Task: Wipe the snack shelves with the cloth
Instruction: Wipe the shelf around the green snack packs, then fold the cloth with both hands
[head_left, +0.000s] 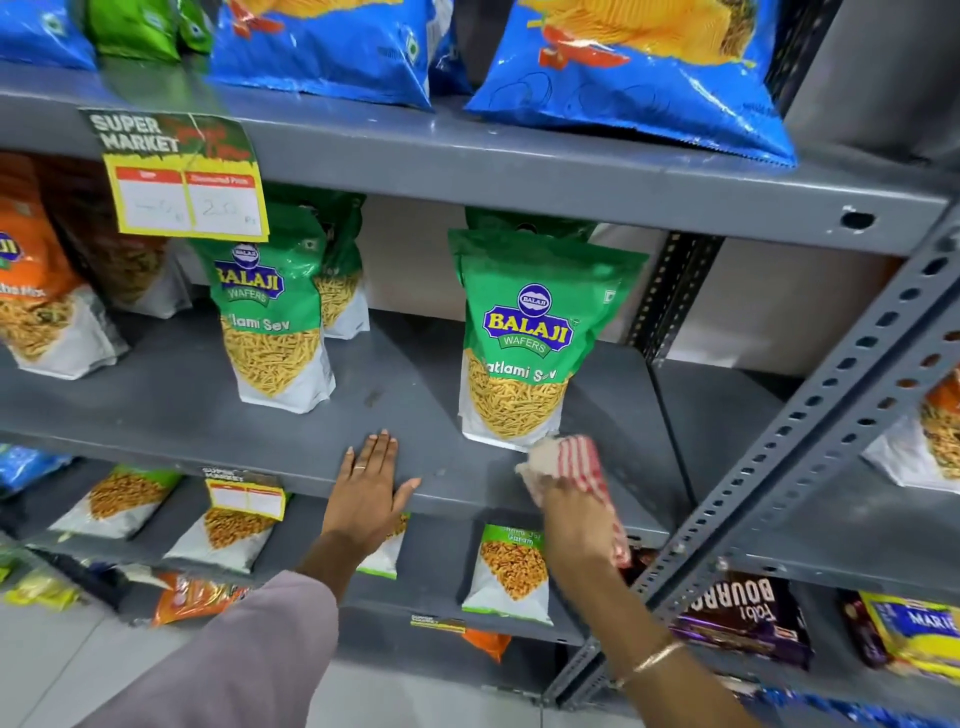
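Observation:
The grey metal middle shelf (171, 400) runs across the view at chest height. My left hand (370, 491) lies flat on its front edge, fingers spread, holding nothing. My right hand (571, 512) grips a red-and-white striped cloth (579, 460), bunched and pressed on the shelf's front edge. The cloth touches the bottom corner of an upright green Balaji sev pouch (530, 338). A second green sev pouch (270, 312) stands further left on the same shelf.
Blue chip bags (639, 78) fill the top shelf, with a yellow price tag (187, 200) hanging from its edge. An orange mix pouch (36, 280) stands at far left. Smaller snack packs (511, 571) lie on the lower shelf. A perforated grey upright (831, 415) slants at right.

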